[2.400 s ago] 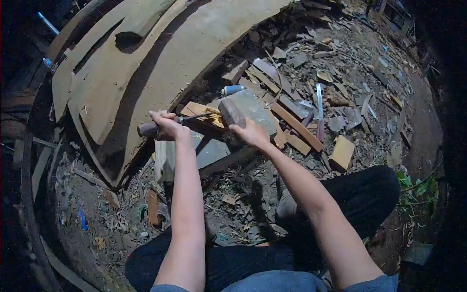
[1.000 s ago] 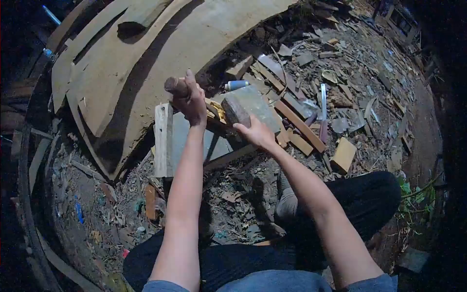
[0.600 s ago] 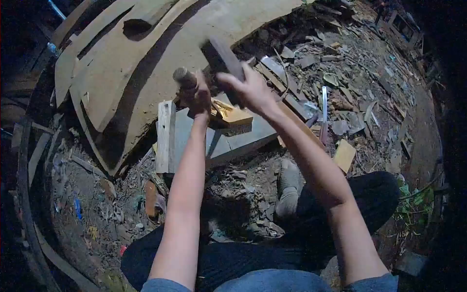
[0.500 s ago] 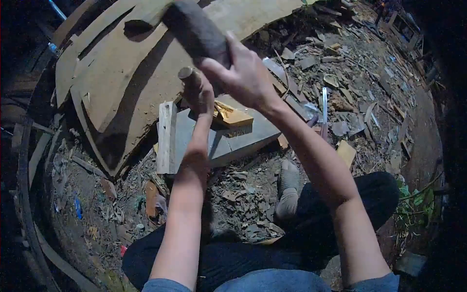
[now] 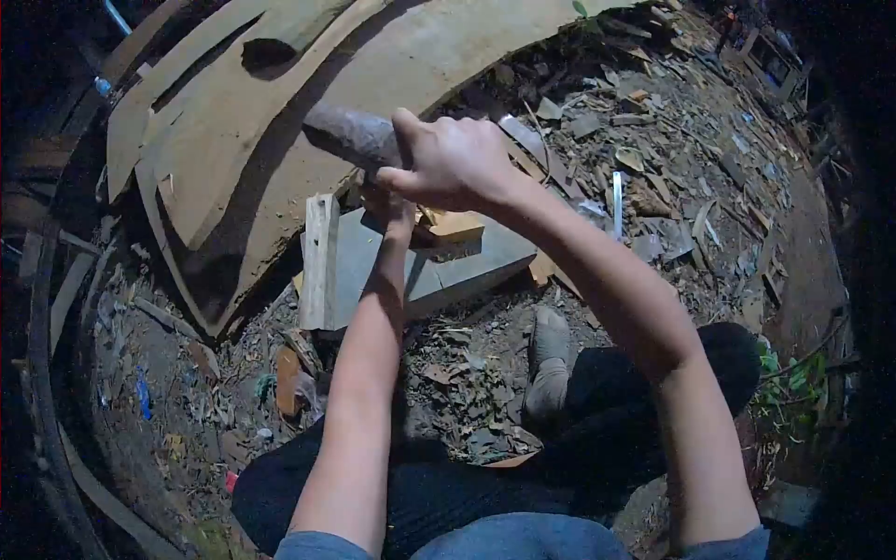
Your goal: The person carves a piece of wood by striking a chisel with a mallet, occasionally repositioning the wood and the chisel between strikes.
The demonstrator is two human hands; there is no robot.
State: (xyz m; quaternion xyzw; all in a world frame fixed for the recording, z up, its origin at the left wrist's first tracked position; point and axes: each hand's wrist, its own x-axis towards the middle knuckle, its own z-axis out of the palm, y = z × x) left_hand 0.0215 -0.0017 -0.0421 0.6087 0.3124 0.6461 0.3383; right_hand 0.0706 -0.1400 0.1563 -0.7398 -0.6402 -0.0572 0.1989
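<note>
Wooden mallet [image 5: 353,136] sits in the right hand [image 5: 450,164], which is wrapped tight around its near end, thumb over the top. The thick, rounded free end sticks out past the knuckles toward the person's left. Its long axis runs almost level across the body, right to left, with the free end tipped a little away from the person.

Directly beneath the mallet and the right hand is the left hand [image 5: 390,202]. It is curled into a fist, but the right hand covers most of it and I cannot tell what it grips. The left forearm rises straight up from the lap to meet it.

Just right of the left hand lies a small yellowish wood block [image 5: 459,225], resting on a flat grey slab [image 5: 439,269] that spreads under both hands. A pale wooden batten [image 5: 318,261] lies along the slab's left edge, just left of the left wrist.

Beyond the hands, large curved boards [image 5: 280,112] lean over one another. To the right of the right forearm the dirt ground [image 5: 168,373] is strewn with offcuts and chips, among them a narrow metal strip [image 5: 617,192] well apart from the hands. Below the right elbow a shoe [image 5: 551,359] rests on the rubble beside a knee in dark trousers [image 5: 653,383].
</note>
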